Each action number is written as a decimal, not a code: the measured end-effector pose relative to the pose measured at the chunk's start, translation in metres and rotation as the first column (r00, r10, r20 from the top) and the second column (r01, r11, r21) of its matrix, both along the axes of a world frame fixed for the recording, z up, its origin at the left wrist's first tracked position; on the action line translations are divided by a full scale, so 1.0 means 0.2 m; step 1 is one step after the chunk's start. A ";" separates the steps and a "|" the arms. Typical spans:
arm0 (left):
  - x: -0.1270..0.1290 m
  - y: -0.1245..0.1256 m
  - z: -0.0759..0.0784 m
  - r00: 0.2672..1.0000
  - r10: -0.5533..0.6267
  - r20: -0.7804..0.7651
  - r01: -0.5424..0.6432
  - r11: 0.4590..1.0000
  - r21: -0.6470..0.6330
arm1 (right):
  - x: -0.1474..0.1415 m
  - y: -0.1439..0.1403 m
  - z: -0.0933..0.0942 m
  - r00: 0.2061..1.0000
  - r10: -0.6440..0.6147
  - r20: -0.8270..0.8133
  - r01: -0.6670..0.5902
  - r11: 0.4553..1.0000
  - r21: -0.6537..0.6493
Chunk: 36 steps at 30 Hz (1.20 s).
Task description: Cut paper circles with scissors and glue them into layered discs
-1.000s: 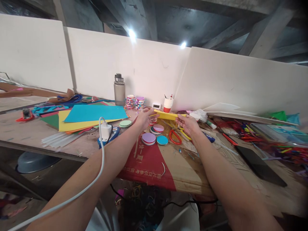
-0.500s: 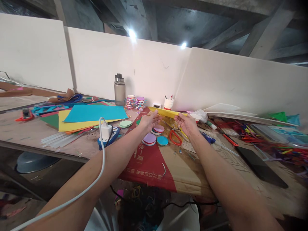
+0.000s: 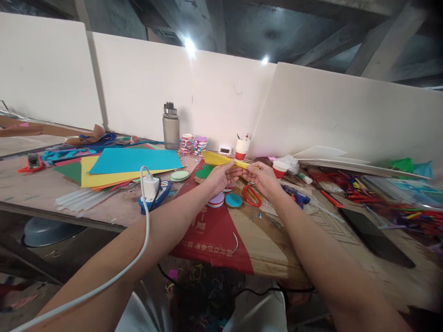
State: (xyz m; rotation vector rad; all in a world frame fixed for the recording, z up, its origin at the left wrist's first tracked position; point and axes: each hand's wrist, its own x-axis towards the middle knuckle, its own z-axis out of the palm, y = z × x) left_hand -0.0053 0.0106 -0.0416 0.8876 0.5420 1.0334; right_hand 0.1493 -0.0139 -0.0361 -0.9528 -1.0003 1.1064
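A strip of yellow paper (image 3: 215, 159) is held up over the cardboard in the head view, its free end pointing to the left. My left hand (image 3: 225, 177) pinches it near the middle. Close beside, my right hand (image 3: 261, 177) grips its right part between thumb and fingers. Below the hands lie a stack of purple discs (image 3: 217, 201), a blue disc (image 3: 234, 200) and red-handled scissors (image 3: 252, 196). A green piece (image 3: 204, 171) rests left of my left hand. The fingers partly hide the paper.
Coloured sheets (image 3: 134, 161) and a glue gun with a white plug (image 3: 151, 186) lie on the left. A bottle (image 3: 170, 127), a paper cup of pens (image 3: 242, 148) and a small clock (image 3: 224, 150) stand along the back. To the right are a red cup (image 3: 279, 169) and a dark phone-like slab (image 3: 375, 237).
My hands have come closer together near the paper's right part. The yellow paper's free end now sticks out to the left, past my left hand.
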 end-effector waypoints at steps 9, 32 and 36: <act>0.02 0.00 -0.02 0.992 0.117 0.049 -0.115 0.993 -0.032 | -0.02 0.00 -0.01 0.990 -0.050 0.128 0.043 0.997 0.059; -0.13 0.18 -0.01 0.949 0.314 -0.040 -0.297 0.928 0.225 | 0.14 0.04 0.04 0.984 -0.141 -0.113 0.150 0.986 0.077; -0.14 0.20 -0.02 0.950 0.312 -0.011 -0.303 0.931 0.203 | 0.14 0.04 0.06 0.977 -0.180 -0.112 0.185 0.982 0.038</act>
